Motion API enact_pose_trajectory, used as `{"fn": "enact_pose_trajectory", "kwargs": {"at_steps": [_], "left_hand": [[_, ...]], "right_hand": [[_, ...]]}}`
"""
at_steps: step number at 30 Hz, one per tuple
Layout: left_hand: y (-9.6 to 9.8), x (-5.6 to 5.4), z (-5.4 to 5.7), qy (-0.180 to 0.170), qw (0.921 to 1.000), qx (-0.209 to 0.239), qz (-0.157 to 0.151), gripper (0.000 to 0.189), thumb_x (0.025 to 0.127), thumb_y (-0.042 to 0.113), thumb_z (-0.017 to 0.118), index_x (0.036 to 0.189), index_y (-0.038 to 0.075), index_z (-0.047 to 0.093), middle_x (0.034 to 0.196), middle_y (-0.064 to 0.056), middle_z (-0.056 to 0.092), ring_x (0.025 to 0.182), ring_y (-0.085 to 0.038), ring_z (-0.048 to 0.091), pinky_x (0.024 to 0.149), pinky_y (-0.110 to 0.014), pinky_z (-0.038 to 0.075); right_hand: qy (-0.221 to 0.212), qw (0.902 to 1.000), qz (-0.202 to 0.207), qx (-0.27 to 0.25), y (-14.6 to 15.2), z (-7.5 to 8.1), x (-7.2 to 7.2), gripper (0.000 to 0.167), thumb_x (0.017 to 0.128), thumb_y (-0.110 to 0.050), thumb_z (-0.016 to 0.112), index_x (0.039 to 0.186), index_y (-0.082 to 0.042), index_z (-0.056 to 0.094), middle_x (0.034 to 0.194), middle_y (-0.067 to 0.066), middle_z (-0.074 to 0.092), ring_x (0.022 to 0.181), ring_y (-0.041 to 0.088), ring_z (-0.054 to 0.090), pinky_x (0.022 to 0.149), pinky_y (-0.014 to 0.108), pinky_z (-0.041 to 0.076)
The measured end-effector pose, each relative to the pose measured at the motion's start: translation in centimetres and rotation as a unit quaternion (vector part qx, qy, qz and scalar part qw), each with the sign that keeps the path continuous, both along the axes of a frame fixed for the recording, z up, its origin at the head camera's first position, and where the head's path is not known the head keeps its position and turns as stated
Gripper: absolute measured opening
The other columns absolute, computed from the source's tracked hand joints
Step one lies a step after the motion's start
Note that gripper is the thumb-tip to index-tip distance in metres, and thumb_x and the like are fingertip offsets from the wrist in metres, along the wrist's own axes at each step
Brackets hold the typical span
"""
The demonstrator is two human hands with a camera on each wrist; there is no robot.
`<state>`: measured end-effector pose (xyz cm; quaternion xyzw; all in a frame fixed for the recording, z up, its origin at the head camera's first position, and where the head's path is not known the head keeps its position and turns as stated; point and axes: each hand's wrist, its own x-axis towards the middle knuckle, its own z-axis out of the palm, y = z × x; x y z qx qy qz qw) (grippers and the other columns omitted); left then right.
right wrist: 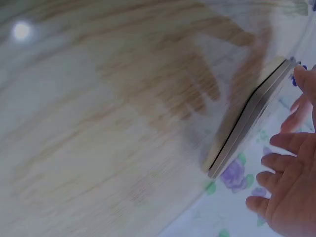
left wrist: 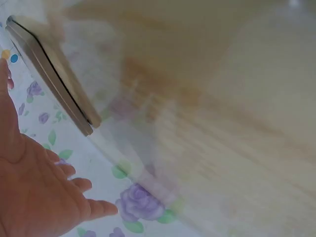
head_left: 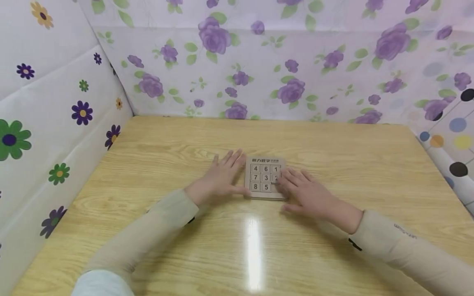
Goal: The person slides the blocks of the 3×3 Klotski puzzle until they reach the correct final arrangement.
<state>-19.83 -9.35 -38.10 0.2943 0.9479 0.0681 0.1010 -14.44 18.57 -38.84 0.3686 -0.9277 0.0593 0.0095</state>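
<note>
A sliding number puzzle (head_left: 276,194) lies flat on the table. Its top row reads 4, 6, 1, the middle one 7, 3, 2, and the bottom one 8, 5, with a gap at bottom right. My left hand (head_left: 221,176) lies along the puzzle's left side, fingers spread, thumb at the lower left corner. From the right, my right hand (head_left: 309,195) reaches over the frame, its straight fingertips at the 2 tile (head_left: 275,178) and partly covering it. Both wrist views show the puzzle edge-on, beside the left hand (left wrist: 39,192) and the right hand (right wrist: 296,182).
The glossy wooden table (head_left: 166,139) reflects a bright light strip in front of the puzzle. A cloth with purple flowers (head_left: 214,35) hangs behind it. Patterned cloths (head_left: 55,123) also stand at the left and right sides.
</note>
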Motion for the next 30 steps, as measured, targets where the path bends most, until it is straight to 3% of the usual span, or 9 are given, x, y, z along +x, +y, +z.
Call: {"fn": "enact_pose_trajectory", "kwargs": {"at_steps": [9, 17, 30], "left_hand": [[1.5, -1.4, -1.0, -0.050, 0.9983, -0.012, -0.027, 0.118, 0.073, 0.073, 0.061, 0.154, 0.011, 0.003, 0.161, -0.009, -0.002, 0.147, -0.032, 0.001, 0.115, -0.061, 0.004], [1.7, -1.7, -1.3, -0.070, 0.9969, -0.021, -0.029, 0.115, 0.074, 0.072, 0.060, 0.154, 0.011, 0.004, 0.161, -0.008, -0.001, 0.148, -0.030, 0.000, 0.116, -0.057, 0.002], [1.5, -2.4, -1.3, -0.086, 0.9956, -0.018, -0.033, 0.116, 0.076, 0.071, 0.060, 0.154, 0.011, -0.001, 0.161, -0.006, -0.006, 0.148, -0.027, -0.003, 0.119, -0.051, 0.003]], "right_hand": [[-0.050, 0.9968, 0.061, 0.014, -1.3, -0.4, 0.3, 0.077, 0.088, -0.048, 0.061, 0.144, 0.000, 0.038, 0.151, 0.015, 0.036, 0.140, 0.035, 0.030, 0.115, 0.055, 0.021], [-0.057, 0.9950, 0.079, 0.021, -1.7, -1.1, 0.1, 0.074, 0.090, -0.044, 0.060, 0.145, -0.001, 0.037, 0.152, 0.014, 0.034, 0.141, 0.032, 0.030, 0.115, 0.054, 0.024], [-0.061, 0.9941, 0.087, 0.022, -1.8, -1.0, -0.6, 0.072, 0.091, -0.044, 0.058, 0.145, -0.001, 0.036, 0.153, 0.013, 0.032, 0.142, 0.031, 0.029, 0.116, 0.053, 0.022]]}}
